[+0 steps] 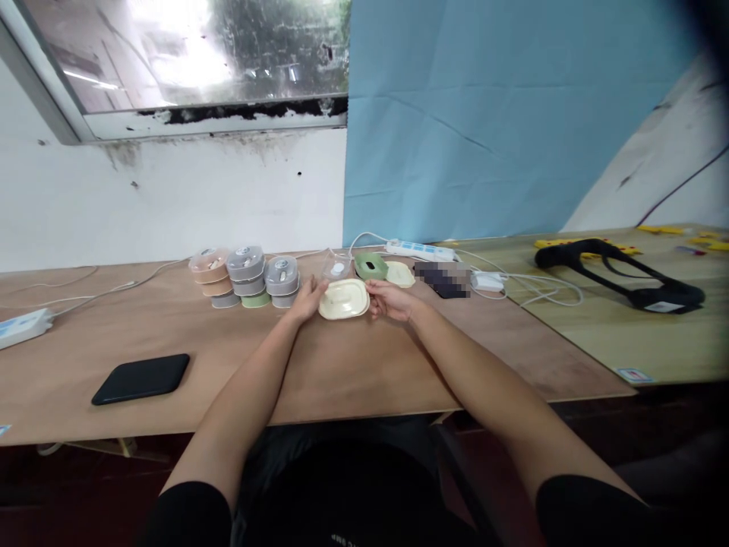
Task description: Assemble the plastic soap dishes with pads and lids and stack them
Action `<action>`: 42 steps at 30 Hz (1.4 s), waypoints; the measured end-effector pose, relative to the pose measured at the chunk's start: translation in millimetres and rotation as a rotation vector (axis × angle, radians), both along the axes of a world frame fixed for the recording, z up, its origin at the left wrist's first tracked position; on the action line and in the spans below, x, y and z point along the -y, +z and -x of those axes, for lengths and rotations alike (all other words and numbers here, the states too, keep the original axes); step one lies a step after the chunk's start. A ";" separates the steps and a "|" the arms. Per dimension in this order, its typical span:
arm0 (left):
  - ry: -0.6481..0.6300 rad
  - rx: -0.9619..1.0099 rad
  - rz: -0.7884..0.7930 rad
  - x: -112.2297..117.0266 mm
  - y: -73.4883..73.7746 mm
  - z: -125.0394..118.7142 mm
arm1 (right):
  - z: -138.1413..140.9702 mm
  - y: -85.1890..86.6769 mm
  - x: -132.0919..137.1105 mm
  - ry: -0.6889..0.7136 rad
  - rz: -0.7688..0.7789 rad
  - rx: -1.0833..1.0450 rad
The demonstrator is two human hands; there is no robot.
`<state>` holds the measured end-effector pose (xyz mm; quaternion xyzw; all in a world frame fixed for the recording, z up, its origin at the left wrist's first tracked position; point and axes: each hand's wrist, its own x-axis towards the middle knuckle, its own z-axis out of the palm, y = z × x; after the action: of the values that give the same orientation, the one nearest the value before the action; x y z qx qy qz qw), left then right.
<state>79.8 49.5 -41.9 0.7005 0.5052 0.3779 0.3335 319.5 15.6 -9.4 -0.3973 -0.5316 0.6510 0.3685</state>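
Note:
Between my two hands is a shallow cream plastic dish point(344, 298) with rounded corners, raised just over the table. My left hand point(308, 298) grips its left edge. My right hand point(392, 299) pinches the right edge, thumb on top and fingers curled below. Just behind the dish lie a green plastic piece point(370, 267) with a dark oval opening, a flat cream piece point(400, 274) and a clear plastic part point(336, 267) with a white round spot. To the left stand stacked round containers with clear lids, one stack peach on top point(208, 264), the others grey point(282, 275).
A black flat device point(140, 378) lies front left. White power strips point(420, 251) and cables run along the back, with a white adapter point(487, 281) beside a dark blurred-out rectangular object point(449, 281). A black strap-like frame point(620, 277) rests on the right-hand table.

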 end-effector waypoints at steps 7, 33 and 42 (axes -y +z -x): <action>-0.286 -0.391 -0.056 22.9 2.9 8.8 | -9.8 -10.9 -9.0 -0.062 -0.077 0.493; -0.145 -0.254 -0.120 29.7 -1.9 15.5 | -11.6 -14.7 -22.8 -0.793 -0.791 0.543; -0.006 0.044 -0.245 41.6 18.4 13.2 | 19.6 -8.8 -4.1 -0.307 -0.216 0.116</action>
<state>66.6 7.9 -23.5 0.7289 0.4457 0.4512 0.2577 299.9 19.7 -18.2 -0.4686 -0.5518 0.5023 0.4729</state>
